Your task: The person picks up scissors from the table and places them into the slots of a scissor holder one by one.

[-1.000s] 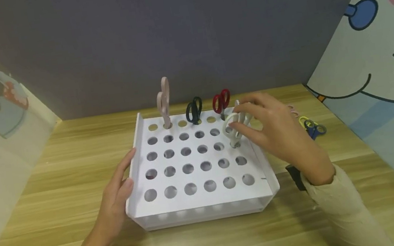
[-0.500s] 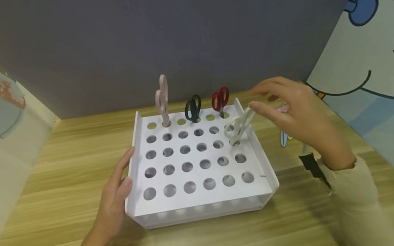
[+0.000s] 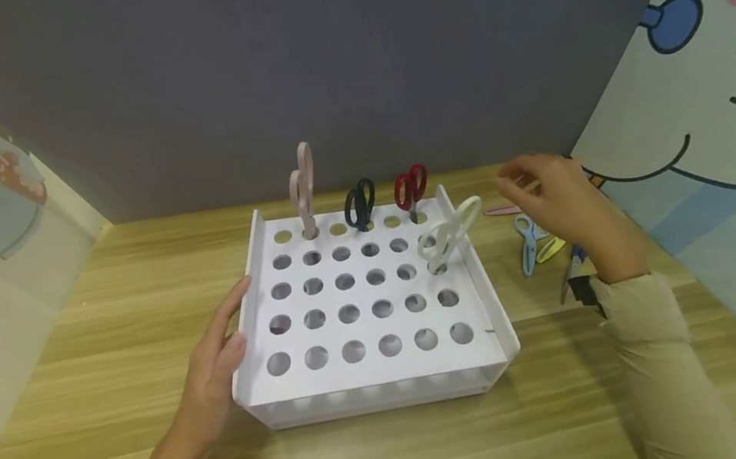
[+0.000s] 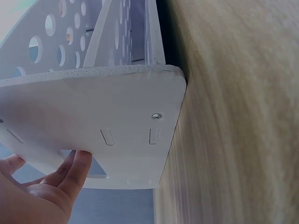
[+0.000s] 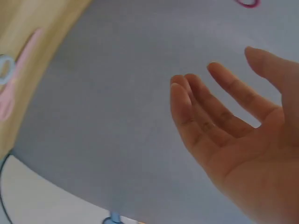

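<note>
A white rack [image 3: 338, 377] with rows of round holes stands on the table. My left hand [image 3: 203, 383] touches its left side wall; in the left wrist view the extended fingers [image 4: 77, 170] reach the cut-out slot. My right hand [image 3: 567, 203] hovers empty right of the rack, fingers loosely bent and apart. White scissors [image 3: 442, 239] lean right in a right-column hole, handles up. Pink scissors [image 3: 304, 195], black scissors [image 3: 360, 203] and red scissors [image 3: 410, 187] stand in the back row. Light blue scissors [image 3: 528, 239] lie nearest below my right hand.
Beside the light blue pair lie yellow scissors [image 3: 552, 248], dark blue scissors [image 3: 576, 260] and another pink pair of scissors [image 3: 501, 211], partly hidden by my right hand. A grey panel [image 3: 319, 73] closes the back, and cartoon-printed walls flank the wooden table [image 3: 137, 275].
My right hand has let go of the white scissors and moved right, over the loose scissors. The white scissors now tilt right in their hole. My left hand has stayed at the rack.
</note>
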{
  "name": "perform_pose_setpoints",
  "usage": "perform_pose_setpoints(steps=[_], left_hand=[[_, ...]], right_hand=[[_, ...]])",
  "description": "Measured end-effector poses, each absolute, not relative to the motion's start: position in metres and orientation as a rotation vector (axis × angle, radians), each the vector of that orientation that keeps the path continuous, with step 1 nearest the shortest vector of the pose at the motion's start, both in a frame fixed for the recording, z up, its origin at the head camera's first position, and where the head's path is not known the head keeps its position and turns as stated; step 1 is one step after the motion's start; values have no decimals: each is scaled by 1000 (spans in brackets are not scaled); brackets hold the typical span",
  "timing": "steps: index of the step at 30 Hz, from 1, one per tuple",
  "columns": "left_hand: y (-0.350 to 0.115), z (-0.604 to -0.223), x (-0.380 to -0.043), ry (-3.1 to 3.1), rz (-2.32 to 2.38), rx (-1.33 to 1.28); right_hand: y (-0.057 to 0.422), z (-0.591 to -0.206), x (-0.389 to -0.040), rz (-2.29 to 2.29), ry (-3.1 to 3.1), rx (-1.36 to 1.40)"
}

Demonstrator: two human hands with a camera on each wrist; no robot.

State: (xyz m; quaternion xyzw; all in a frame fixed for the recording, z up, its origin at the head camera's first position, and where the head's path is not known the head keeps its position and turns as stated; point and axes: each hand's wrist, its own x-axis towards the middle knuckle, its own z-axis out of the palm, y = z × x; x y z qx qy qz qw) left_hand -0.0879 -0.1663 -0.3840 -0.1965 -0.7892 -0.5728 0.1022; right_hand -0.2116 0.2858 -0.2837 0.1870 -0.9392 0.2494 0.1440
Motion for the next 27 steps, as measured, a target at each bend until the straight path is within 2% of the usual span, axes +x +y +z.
perform_pose_setpoints(steps=[11,20,27], left_hand=[[-168,-384,-87,-2324,-1710,-598],[-167,-382,-87,-2320,-1743,-603],[-167,-382,-86,-2326,-1729,-593]], right_hand=[[311,-329,-253,628,-2875,456],[331,-353,-266,558,-3143,278],[343,-373,-272,500,-3270,297]])
